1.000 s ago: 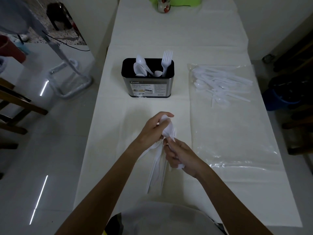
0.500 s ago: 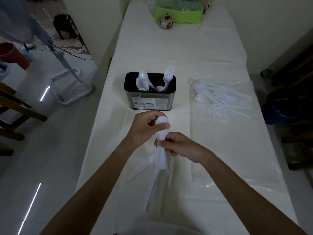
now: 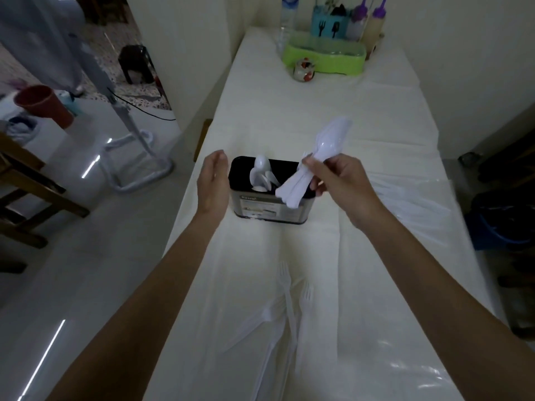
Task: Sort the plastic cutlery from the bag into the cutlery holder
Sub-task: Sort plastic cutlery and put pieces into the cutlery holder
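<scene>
Placement step, by the look of things. Right hand [image 3: 338,183] curled round a bundle of white spoons [image 3: 327,151], pinched near mid-length, bowls pointing up and away, handle ends tilted down over the right part of the cutlery holder [image 3: 269,211]. Not yet seated inside, as far as can be told. Left hand [image 3: 212,183] relaxed, fingers straight, holding nothing, just beside the holder's left wall; touching or barely apart, impossible to say. Already standing in the left part of the holder: a few spoons [image 3: 260,175], bowls up. No divider visible, so no telling where one compartment ends. Several forks [image 3: 289,296] lying loose on the tablecloth [image 3: 318,105] close to the body, well apart from the holder. More cutlery, blurred, inside the clear bag [image 3: 405,285] off to the right. Sorting probably near the middle, with forks and bag contents left to do. Next, most likely: swing the handle ends left toward the standing spoons, turn the bundle upright, lower it handles first, then loosen the fingers. Worth steadying the holder with the free hand and keeping the bundle from fanning out on release.
</scene>
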The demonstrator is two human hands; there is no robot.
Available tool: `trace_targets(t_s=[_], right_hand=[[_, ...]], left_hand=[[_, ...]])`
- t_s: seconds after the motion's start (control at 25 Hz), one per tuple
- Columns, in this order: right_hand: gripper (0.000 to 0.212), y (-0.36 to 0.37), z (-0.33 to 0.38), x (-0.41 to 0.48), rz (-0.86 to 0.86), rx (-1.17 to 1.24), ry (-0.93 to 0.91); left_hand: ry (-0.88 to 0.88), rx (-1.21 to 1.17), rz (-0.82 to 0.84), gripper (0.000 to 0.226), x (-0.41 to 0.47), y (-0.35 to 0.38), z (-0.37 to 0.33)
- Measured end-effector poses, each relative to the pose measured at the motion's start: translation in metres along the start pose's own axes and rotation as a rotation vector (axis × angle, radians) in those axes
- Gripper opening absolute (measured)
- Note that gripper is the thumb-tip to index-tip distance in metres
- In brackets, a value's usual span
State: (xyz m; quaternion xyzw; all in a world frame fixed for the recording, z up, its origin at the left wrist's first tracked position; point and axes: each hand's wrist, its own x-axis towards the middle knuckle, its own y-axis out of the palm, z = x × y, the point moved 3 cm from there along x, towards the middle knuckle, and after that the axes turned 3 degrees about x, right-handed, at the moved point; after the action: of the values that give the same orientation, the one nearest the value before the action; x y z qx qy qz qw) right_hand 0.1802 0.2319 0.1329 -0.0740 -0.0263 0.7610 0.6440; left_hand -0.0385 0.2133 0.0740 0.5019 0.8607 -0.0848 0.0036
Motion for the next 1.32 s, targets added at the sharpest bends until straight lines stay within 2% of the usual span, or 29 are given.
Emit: trace_targets(t_s=[0.08,0.16,0.4,0.52,0.8,0.92,1.04,1.12,1.2,1.32], right_hand=[[0.022,0.0,0.005,0.029,-0.12,-0.017,-0.063],[0.016,0.009,0.003,0.049,-0.178,-0.078,-0.105],[0.02,0.046,-0.012,0.073,-0.202,-0.255,-0.172],[0.025,0.048,-0.013,0.079,-0.212,-0.27,-0.204],[0.032,0.067,-0.032,0.077,0.015,-0.511,-0.126],[0.026,0.066,-0.026,0.08,0.105,-0.552,-0.159],[0.038,0.071,-0.022,0.08,0.153,-0.629,-0.145],[0.032,0.075,-0.024,0.083,0.219,-0.687,-0.092],[0.024,0.074,-0.025,0.084,0.253,-0.651,-0.044],[0.038,0.067,-0.022,0.079,0.179,-0.548,-0.07]], left_hand=[[-0.127,0.074,0.041,0.04,0.02,0.01,0.017],[-0.172,0.139,0.073,0.043,0.027,0.022,0.03],[-0.051,0.084,0.027,0.037,0.026,0.03,0.039],[-0.01,0.069,0.006,0.036,0.027,0.031,0.04],[-0.005,0.068,0.006,0.037,0.026,0.032,0.04],[-0.003,0.077,0.005,0.036,0.026,0.032,0.039],[-0.005,0.075,0.008,0.036,0.025,0.031,0.038],[0.001,0.066,0.02,0.036,0.026,0.031,0.039],[0.001,0.055,0.027,0.036,0.026,0.03,0.04],[-0.007,0.04,0.033,0.036,0.026,0.03,0.042]])
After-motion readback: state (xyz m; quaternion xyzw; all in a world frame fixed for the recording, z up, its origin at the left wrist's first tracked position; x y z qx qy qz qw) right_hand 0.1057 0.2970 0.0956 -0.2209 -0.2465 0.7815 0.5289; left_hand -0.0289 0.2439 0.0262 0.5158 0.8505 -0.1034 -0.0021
